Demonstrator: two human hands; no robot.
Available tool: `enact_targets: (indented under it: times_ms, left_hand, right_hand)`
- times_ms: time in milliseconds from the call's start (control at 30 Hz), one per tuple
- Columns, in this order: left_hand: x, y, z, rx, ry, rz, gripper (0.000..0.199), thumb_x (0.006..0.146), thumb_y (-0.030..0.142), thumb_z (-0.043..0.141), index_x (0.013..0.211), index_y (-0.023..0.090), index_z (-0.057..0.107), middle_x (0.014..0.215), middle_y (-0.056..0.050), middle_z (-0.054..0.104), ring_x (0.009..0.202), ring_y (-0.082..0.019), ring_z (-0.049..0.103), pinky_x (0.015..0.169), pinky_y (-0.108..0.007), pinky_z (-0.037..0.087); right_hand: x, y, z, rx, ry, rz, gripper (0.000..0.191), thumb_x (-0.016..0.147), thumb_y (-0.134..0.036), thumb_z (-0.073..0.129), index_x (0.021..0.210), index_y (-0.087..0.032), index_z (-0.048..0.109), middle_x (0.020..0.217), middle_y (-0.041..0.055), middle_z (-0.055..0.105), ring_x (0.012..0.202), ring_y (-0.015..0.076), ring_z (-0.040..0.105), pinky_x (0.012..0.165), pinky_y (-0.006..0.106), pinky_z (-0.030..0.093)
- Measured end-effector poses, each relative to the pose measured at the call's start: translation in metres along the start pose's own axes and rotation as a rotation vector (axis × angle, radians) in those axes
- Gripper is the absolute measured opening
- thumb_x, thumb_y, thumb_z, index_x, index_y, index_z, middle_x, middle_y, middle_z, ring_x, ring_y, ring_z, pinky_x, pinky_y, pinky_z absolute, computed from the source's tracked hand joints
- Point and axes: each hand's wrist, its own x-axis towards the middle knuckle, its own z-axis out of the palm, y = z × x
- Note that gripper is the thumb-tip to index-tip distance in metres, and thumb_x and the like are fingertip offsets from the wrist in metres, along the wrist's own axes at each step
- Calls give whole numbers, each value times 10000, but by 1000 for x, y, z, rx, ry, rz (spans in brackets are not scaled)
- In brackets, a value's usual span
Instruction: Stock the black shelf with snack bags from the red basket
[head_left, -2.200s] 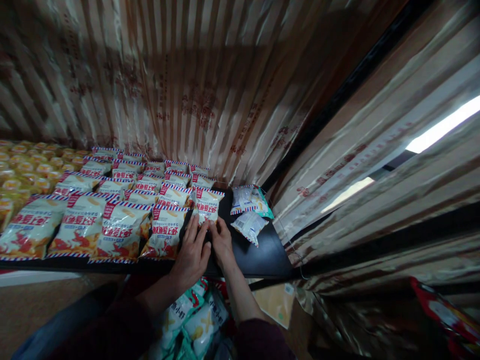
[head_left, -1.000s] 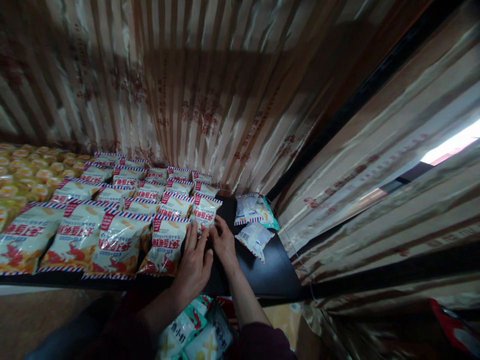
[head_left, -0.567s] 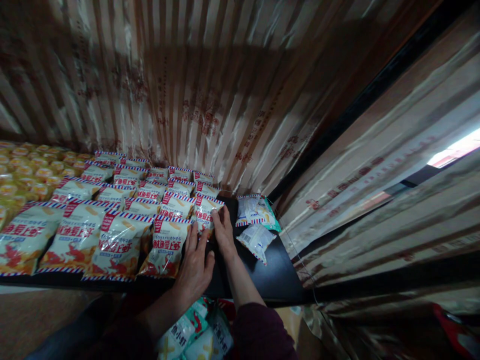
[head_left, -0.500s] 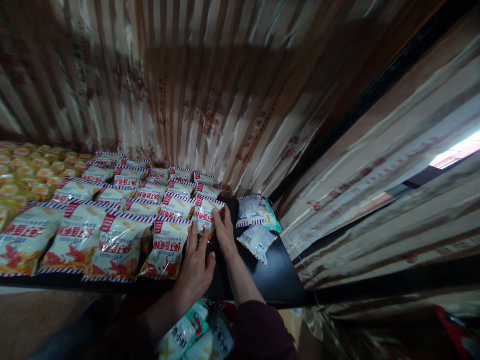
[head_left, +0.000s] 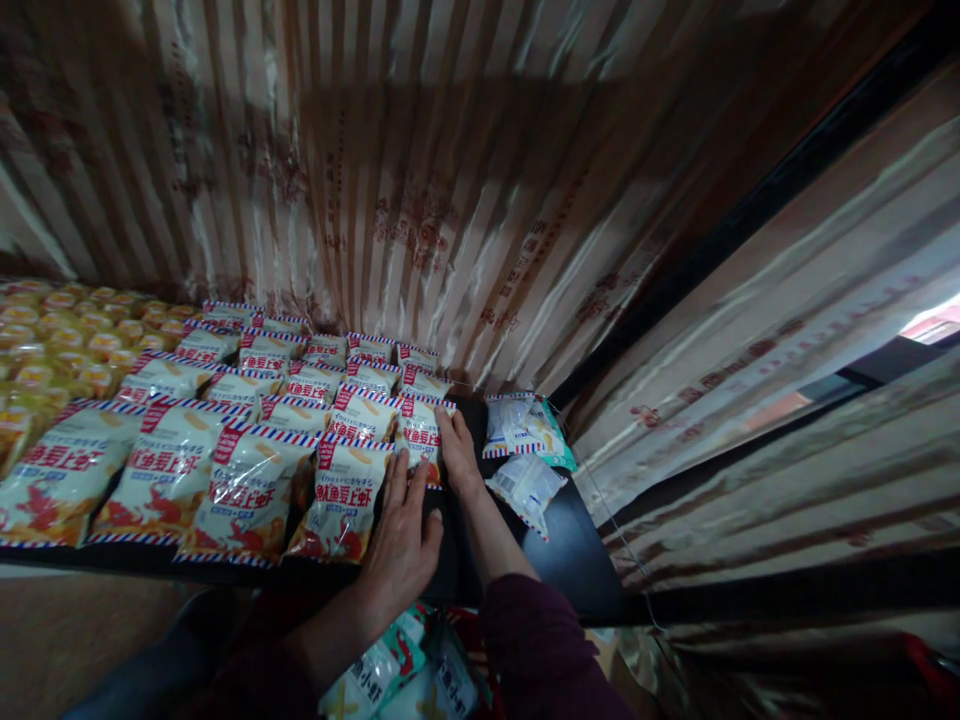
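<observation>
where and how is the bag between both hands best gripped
Probably by its right edge, coming from the right: that side faces away from the rows, and the right hand touches it there. The bag shows its front, with another bag close on its left, one behind, and the left hand at its lower front.

The scene is dim, its brightest patch a pale opening at the right edge. A broad shadow darkens the striped curtain; its folds catch glare, as do the snack bags. The black shelf shows a soft sheen. Outer edges look stretched and soft.
</observation>
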Motion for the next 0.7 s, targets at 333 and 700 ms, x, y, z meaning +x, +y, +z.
enact_targets:
  times_ms: [333,700]
  left_hand:
    - [-1,-3,4,-21,11,3,568,836,150,428,1398,150,343,1540,-138,167,1421,-261,95,1129,-487,235]
    - [1,-1,-1,-6,-13,-13,565,818,132,429,1380,114,371,1543,-145,148,1421,-269,83,1137,-479,226]
  right_hand:
    - [3,1,1,-173,36,-39,470,793,-602,453,957,-207,646,829,-1,708,821,191,629,776,294,469]
    - [-2,-3,9,-293,128,-7,493,828,-596,410,1106,-235,597,974,43,708,930,225,629,852,335,440]
